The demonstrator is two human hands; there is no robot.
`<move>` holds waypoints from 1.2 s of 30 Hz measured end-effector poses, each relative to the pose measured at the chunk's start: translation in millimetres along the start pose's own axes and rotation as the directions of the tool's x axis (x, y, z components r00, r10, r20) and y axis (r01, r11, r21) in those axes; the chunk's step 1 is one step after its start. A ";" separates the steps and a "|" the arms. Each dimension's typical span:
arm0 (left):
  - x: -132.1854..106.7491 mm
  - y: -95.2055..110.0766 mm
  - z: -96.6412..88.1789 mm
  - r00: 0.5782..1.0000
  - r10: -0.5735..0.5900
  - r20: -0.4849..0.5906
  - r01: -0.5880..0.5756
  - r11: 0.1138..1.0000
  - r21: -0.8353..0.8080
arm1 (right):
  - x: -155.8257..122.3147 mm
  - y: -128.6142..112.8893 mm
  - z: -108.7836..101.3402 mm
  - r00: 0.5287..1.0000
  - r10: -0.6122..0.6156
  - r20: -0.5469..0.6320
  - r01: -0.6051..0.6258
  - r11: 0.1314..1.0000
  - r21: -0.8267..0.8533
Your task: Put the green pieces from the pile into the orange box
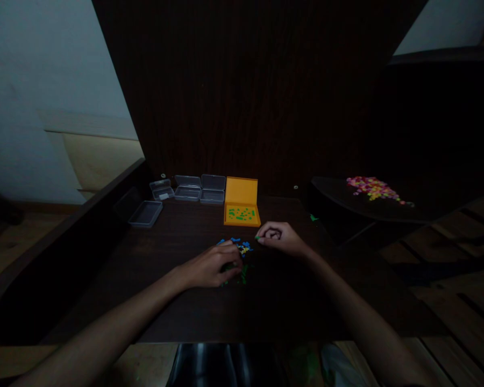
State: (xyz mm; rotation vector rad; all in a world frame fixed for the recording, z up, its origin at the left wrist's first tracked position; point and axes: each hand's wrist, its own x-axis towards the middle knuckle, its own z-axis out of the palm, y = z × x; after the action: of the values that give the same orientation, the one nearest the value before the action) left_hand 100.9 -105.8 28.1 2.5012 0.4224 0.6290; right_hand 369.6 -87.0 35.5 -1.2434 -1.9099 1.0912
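Note:
My right hand (280, 237) is closed in a pinch on a small green piece (258, 237), just in front of the yellow box. My left hand (218, 264) rests over a pile of small pieces on the dark table, fingers curled and thumb apart from them; whether a piece sits between them is hidden. Blue and yellow pieces (245, 248) lie at its fingertips, and green pieces (244, 274) lie by its thumb. The yellow box (242, 189) stands with its lid raised, and several green pieces (242, 214) are spread in its tray.
Several clear plastic cases with raised lids, one of them a flat case (146, 213), stand left of the yellow box. A heap of pink, red and yellow pieces (373, 188) lies on a dark surface at right. A raised dark edge (76, 231) borders the table's left side.

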 end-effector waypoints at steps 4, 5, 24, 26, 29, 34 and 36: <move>0.6 -0.8 -3.7 0.989 -0.051 -0.141 0.041 0.996 -0.075 | 14.2 6.8 -8.0 0.996 -0.026 -0.088 0.017 0.994 -0.106; 0.4 -2.0 -4.7 0.980 -0.072 -0.184 0.056 0.994 -0.090 | 18.2 7.7 -10.0 0.994 -0.035 -0.107 0.018 0.988 -0.150; -2.0 -21.9 -11.8 0.867 -0.208 -0.453 0.177 0.978 -0.112 | 73.7 6.3 -17.4 0.994 -0.098 -0.052 0.037 0.736 -0.676; -2.3 -24.5 -11.8 0.857 -0.211 -0.471 0.180 0.977 -0.110 | 75.6 5.1 -16.8 0.995 -0.081 -0.053 0.021 0.718 -0.696; -2.4 -27.3 -12.2 0.840 -0.224 -0.493 0.191 0.975 -0.116 | 77.9 2.3 -15.6 0.996 -0.065 -0.054 0.007 0.699 -0.715; 0.5 -30.5 -14.4 0.807 -0.266 -0.527 0.242 0.963 -0.115 | 80.8 -2.4 -13.2 0.999 -0.011 -0.052 -0.031 0.667 -0.745; 2.6 -31.6 -15.8 0.786 -0.285 -0.548 0.263 0.957 -0.122 | 81.6 -3.1 -12.1 0.999 0.000 -0.045 -0.034 0.661 -0.749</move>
State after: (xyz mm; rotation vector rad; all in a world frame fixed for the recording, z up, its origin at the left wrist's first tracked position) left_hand 89.8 -72.5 23.4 2.1133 0.9609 1.2381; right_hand 347.4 -8.5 48.1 -1.6829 -2.4187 0.2132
